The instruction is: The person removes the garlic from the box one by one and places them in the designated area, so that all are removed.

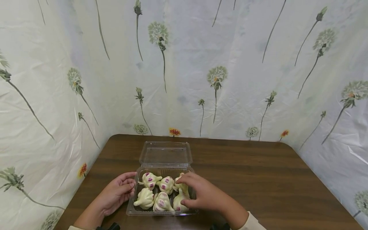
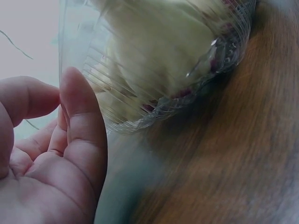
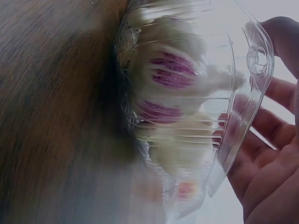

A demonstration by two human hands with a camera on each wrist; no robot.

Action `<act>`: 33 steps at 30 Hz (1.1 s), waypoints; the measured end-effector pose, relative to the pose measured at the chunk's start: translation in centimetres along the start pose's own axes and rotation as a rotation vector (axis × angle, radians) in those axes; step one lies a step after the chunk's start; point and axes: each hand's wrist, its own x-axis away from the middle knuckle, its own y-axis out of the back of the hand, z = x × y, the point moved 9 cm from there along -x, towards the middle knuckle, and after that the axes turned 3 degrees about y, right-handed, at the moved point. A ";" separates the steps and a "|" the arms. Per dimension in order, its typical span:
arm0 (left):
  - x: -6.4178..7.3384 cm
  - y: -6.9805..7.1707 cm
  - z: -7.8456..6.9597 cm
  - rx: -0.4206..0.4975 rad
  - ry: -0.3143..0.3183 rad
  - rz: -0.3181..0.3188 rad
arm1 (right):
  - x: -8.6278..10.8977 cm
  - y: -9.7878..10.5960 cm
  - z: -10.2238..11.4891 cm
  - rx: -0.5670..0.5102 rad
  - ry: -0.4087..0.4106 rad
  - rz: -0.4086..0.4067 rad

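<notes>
Several pale garlic bulbs [image 1: 162, 201] with purple streaks sit in a clear plastic container [image 1: 132, 211] near the table's front edge. Its hinged lid [image 1: 166, 155] is folded back, away from me. My left hand [image 1: 116, 193] pinches the container's left rim between thumb and index finger, as the left wrist view shows close up. Over the right side my right hand [image 1: 205, 193] reaches in, thumb and fingers spread around the bulbs there and partly covering them. In the right wrist view a streaked bulb [image 3: 170, 70] shows through the ribbed wall, with the fingers [image 3: 271, 126] behind the rim.
The container stands on a dark brown wooden table [image 1: 244, 172] with rounded far corners. A pale curtain [image 1: 184, 64] printed with dandelions hangs behind the table and along both sides.
</notes>
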 end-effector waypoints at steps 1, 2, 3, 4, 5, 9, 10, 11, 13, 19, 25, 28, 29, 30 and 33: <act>0.0 0.0 0.0 0.001 -0.001 0.001 | 0.0 -0.2 -0.1 -0.005 -0.014 0.018; 0.0 0.0 0.0 0.002 -0.001 0.001 | 0.0 -0.4 -0.3 -0.004 -0.024 0.033; 0.0 0.0 0.0 0.002 -0.002 0.002 | 0.0 -0.5 -0.4 -0.005 -0.034 0.047; 0.0 0.0 0.0 0.002 -0.002 0.001 | 0.0 -0.7 -0.5 0.001 -0.038 0.057; 0.0 0.0 0.0 0.000 -0.002 0.001 | 0.0 -0.8 -0.5 0.008 -0.042 0.066; 0.0 0.1 0.0 -0.003 -0.005 -0.001 | 0.0 -1.1 -0.6 0.041 -0.043 0.088; 0.0 0.1 0.0 -0.002 -0.005 -0.001 | 0.0 -1.1 -0.6 0.049 -0.044 0.094; 0.0 0.0 0.0 -0.002 -0.005 0.000 | 0.0 -1.1 -0.5 0.054 -0.044 0.100; 0.0 0.0 0.0 -0.002 -0.004 0.001 | 0.0 -1.2 -0.4 0.065 -0.047 0.113; 0.0 0.0 0.1 -0.005 0.001 -0.003 | 0.1 -1.4 -0.1 0.091 -0.045 0.135; 0.1 0.1 0.3 -0.004 0.009 -0.008 | -0.1 -1.6 0.0 0.112 -0.042 0.136; 0.1 0.1 0.3 -0.005 0.011 -0.009 | -0.2 -1.7 0.0 0.121 -0.045 0.141; 0.0 0.1 0.3 -0.005 0.011 -0.010 | -0.3 -1.7 0.0 0.122 -0.049 0.144; 0.0 0.1 0.3 -0.006 0.011 -0.010 | -0.3 -1.7 0.0 0.122 -0.058 0.148; 0.0 0.1 0.3 -0.011 0.010 -0.010 | -0.3 -1.7 -0.1 0.136 -0.065 0.151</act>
